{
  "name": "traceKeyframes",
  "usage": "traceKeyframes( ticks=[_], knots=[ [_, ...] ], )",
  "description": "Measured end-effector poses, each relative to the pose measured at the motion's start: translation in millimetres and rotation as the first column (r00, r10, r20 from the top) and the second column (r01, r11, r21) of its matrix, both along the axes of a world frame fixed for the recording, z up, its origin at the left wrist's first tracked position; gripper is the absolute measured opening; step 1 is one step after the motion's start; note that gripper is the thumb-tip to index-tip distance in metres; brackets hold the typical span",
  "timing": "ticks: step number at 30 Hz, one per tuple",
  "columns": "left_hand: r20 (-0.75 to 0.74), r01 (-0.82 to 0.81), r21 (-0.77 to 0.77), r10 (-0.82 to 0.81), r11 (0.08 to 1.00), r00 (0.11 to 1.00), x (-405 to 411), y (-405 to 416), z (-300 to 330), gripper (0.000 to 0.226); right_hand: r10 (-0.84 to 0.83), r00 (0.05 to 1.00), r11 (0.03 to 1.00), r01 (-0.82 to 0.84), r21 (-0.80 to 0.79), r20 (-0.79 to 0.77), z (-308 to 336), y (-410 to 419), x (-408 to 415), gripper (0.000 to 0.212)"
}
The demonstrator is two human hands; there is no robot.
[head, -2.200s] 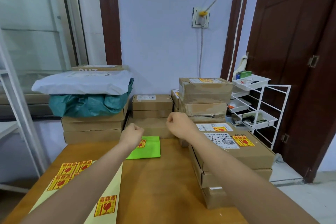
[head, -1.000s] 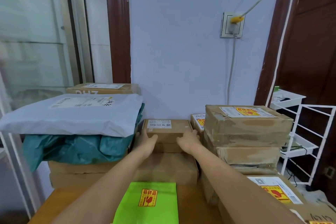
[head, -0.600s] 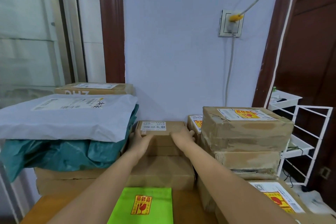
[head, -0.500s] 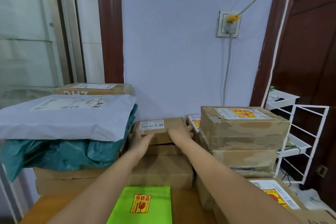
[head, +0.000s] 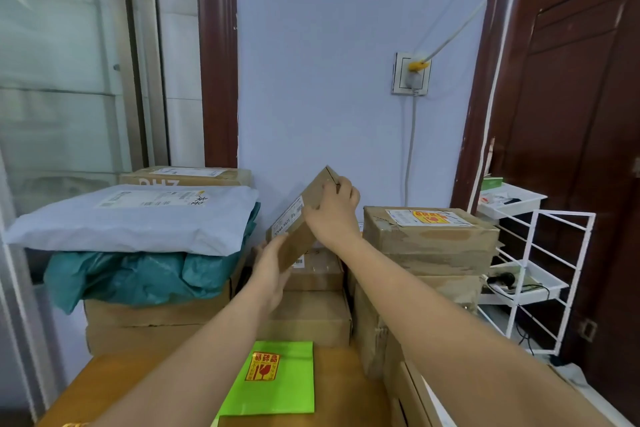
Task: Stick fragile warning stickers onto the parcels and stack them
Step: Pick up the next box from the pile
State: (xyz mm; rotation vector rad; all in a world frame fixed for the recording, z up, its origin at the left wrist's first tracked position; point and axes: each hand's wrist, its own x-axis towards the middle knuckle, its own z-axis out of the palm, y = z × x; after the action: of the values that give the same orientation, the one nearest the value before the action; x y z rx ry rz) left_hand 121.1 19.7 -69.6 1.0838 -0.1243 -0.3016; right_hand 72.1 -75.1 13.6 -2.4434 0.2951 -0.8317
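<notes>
A: Hands first: what are they doing?

B: Both hands are on one small cardboard parcel [head: 303,217]. The right hand [head: 334,215] curls over its raised upper end; the left hand [head: 272,270] cups the lower edge, fingers wrapped under it.

A: Where is the parcel?

B: Lifted and steeply tilted, right end high, above the middle stack of boxes [head: 311,305] against the wall. Its low corner is close to the box beneath; I cannot tell whether they touch.

A: What crowds it?

B: To the left, just beside the left hand, a grey poly mailer [head: 138,218] lies on a teal bag [head: 138,277], both on top of brown cartons. To the right, a worn, taped carton [head: 429,236] tops another stack and carries a fragile sticker [head: 429,218]. Beyond that stands a white wire rack [head: 540,274].

A: And nearer the person?

B: A green envelope [head: 273,380] with a red-and-yellow fragile sticker lies flat on the wooden tabletop [head: 346,381], below the forearms.

A: How does the held parcel look?

B: Plain brown, with a white shipping label [head: 287,217] on the face turned left. No fragile sticker shows on that face.
</notes>
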Motion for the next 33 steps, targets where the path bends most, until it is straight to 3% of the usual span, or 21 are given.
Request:
traceKeyframes(
  ticks=[6,15,25,33],
  knots=[
    [-0.106,-0.037,-0.23,0.013,0.972,0.994,-38,7,26,0.024,0.069,0.984,0.995,-0.056,-0.08,0.166,19,8,-35,0.054],
    [-0.175,-0.013,-0.267,-0.035,0.963,0.984,-73,16,40,0.032,-0.055,0.933,0.998,0.059,0.0,0.355,38,2,-88,0.048],
    [-0.089,0.066,-0.149,-0.08,0.987,0.993,-112,32,47,0.019,-0.253,0.874,0.966,0.208,0.151,0.415,36,-10,-146,0.04],
    [-0.03,0.101,-0.161,-0.107,0.982,0.994,-152,68,50,0.015,-0.283,0.915,0.935,0.196,0.296,0.287,31,-1,-190,0.034]
  ],
)
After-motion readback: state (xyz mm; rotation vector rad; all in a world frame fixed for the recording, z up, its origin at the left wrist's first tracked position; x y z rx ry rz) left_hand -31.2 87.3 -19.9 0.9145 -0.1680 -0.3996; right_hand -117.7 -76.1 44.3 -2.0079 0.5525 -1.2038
